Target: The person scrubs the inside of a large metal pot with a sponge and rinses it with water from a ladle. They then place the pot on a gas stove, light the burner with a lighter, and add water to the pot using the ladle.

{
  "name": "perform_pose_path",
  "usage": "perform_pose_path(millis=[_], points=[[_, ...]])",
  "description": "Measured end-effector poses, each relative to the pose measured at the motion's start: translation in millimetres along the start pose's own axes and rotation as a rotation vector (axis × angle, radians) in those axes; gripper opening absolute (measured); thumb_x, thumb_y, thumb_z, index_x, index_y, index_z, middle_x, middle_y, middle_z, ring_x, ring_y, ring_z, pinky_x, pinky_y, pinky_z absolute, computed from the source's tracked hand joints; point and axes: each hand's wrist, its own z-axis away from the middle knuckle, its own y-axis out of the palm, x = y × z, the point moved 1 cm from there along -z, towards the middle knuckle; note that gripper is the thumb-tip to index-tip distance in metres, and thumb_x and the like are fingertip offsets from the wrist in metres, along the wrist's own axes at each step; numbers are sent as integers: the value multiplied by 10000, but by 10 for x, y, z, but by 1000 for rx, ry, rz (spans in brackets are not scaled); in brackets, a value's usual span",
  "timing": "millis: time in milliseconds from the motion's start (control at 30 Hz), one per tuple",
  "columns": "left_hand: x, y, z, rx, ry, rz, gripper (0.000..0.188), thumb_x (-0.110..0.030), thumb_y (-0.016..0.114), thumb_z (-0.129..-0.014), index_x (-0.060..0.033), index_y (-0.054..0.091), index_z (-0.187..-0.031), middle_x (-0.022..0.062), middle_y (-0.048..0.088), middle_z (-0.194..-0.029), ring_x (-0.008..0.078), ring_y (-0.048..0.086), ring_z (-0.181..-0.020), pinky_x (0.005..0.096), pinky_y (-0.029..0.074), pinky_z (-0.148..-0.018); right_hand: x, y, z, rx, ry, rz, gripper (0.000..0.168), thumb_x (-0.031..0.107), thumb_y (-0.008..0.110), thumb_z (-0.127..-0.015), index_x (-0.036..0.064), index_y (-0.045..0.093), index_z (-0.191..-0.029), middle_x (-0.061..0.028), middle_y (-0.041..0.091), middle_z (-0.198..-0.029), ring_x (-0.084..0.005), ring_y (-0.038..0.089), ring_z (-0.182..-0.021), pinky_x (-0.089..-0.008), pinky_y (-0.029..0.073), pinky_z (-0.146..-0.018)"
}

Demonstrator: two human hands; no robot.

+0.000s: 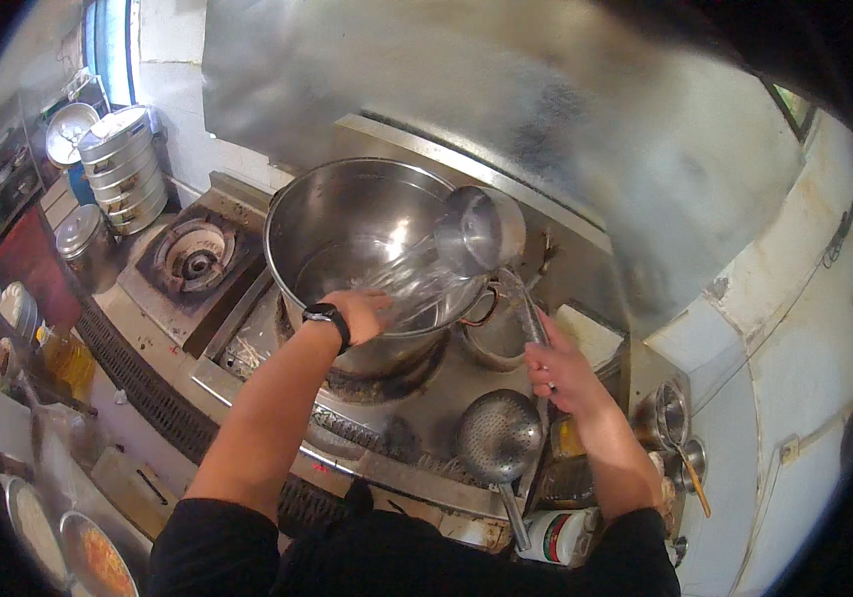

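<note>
A large stainless steel pot (366, 194) stands on the stove in front of me. My right hand (564, 373) grips the long handle of a metal dipper (508, 224), which is tipped over the pot's right rim. From the dipper a stream of water (411, 276) runs into the pot. My left hand (360, 313), a black watch (327, 321) on its wrist, reaches over the near rim beside the stream. Its fingers are stretched out and slightly blurred, and I see nothing held in them.
A perforated skimmer (501, 433) lies on the stove's front right, near a white tub (553, 536). To the left are a bare gas burner (196, 257), stacked metal steamers (124, 172) and a lidded pot (87, 242). A steel backsplash (426, 82) rises behind.
</note>
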Motion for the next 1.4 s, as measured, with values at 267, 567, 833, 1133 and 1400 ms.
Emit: perform_pose_path(millis=[267, 567, 833, 1133, 1400], points=[[-364, -359, 128, 9, -76, 85, 565, -440, 467, -994, -161, 470, -1485, 91, 436, -1555, 298, 433, -1412, 413, 351, -1169, -650, -767, -199, -391, -398, 768, 770, 65, 580, -940, 210, 222, -1607, -184, 463, -1491, -283, 541, -1268, -373, 443, -1018], [-413, -430, 160, -287, -154, 187, 358, -295, 565, -916, -128, 696, -1204, 128, 684, -1222, 346, 613, -1163, 439, 492, -992, -2198, -2267, -1591, -583, 36, 940, 813, 181, 609, -877, 195, 234, -1599, -256, 654, -1196, -405, 676, -943, -485, 510, -843], [-478, -564, 197, -225, -204, 208, 305, -252, 575, -929, -88, 711, -1147, 153, 690, -1193, 366, 632, -1122, 423, 500, -983, -2632, -1848, -2283, -559, 207, 55, 363, 201, 535, -981, 53, 453, -1303, -67, 483, -718, -186, 488, -540, -362, 419, -494], [-472, -528, 159, -175, -201, 184, 352, -296, 548, -938, -111, 698, -1198, 147, 673, -1236, 359, 612, -1159, 425, 483, -1005, -2364, -2065, -1429, 162, 352, -1519, 327, 321, 476, -1061, 92, 440, -830, 41, 407, -624, -68, 422, -497, -218, 381, -439], [-481, -540, 144, 5, -180, 175, 467, -397, 487, -951, -179, 619, -1342, 140, 624, -1336, 333, 579, -1232, 431, 449, -1059, -776, -1595, -301, 179, 265, -1073, 269, 298, 464, -1067, 99, 445, -887, 43, 426, -715, -36, 412, -507, -210, 332, -406]])
